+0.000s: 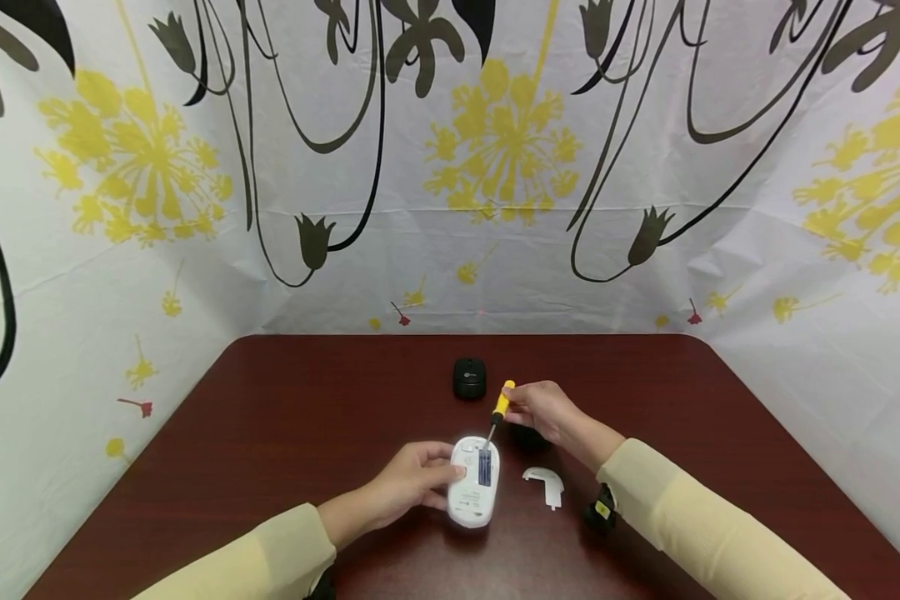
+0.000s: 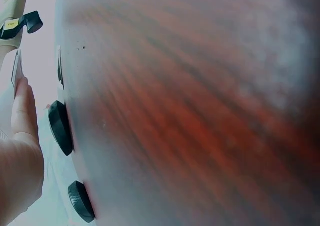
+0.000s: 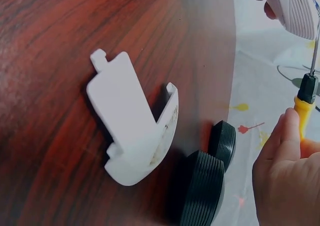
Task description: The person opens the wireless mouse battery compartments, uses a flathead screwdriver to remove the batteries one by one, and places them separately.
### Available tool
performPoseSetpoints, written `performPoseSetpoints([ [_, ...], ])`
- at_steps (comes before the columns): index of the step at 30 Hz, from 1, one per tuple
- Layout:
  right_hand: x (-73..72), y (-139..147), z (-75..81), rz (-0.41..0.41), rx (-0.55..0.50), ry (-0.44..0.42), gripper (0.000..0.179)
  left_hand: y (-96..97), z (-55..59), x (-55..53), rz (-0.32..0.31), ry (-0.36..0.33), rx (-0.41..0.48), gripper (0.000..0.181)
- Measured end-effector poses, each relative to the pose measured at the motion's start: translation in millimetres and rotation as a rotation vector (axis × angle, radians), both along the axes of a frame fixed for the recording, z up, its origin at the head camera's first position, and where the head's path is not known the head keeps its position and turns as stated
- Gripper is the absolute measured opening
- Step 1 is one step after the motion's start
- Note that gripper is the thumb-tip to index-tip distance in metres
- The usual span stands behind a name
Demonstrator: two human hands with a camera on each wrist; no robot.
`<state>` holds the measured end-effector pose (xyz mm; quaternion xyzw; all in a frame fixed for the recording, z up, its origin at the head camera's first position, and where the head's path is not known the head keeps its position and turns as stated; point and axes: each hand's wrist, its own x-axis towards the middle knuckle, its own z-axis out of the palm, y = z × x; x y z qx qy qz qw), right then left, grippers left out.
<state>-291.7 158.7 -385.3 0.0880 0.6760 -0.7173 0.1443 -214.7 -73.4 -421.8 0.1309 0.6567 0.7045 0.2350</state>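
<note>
My left hand [image 1: 412,481] grips a white computer mouse [image 1: 471,504] by its left side, with the underside facing up. A blue battery [image 1: 484,468] sits in its uncovered compartment. With thumb and fingers my right hand [image 1: 543,408] pinches the yellow handle of a screwdriver [image 1: 502,405]; its metal tip points down at the compartment's upper end. In the right wrist view the screwdriver [image 3: 306,93] runs beside the white mouse [image 3: 292,10]. The white battery cover [image 1: 546,483] lies apart on the table, right of the mouse.
A black mouse [image 1: 469,379] stands farther back on the dark red table [image 1: 330,400]. Another black mouse [image 1: 528,438] is partly hidden beneath my right hand; both show in the right wrist view. A patterned white sheet [image 1: 390,275] hangs behind the table.
</note>
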Motion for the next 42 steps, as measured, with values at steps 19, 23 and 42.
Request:
performPoseSetpoints([
  [19, 2.3, 4, 10.0, 0.012, -0.055, 0.054, 0.043, -1.5, 0.9, -6.2, 0.005, -0.024, -0.003, 0.040],
  [23, 3.5, 6, 16.9, -0.013, -0.076, 0.112, 0.041, -2.6, 2.5, -5.9, 0.006, -0.012, 0.006, 0.041],
  [42, 25.8, 4, 31.7, 0.020, 0.026, 0.585, 0.029, -5.0, 3.6, -5.7, 0.026, -0.031, 0.003, 0.040],
])
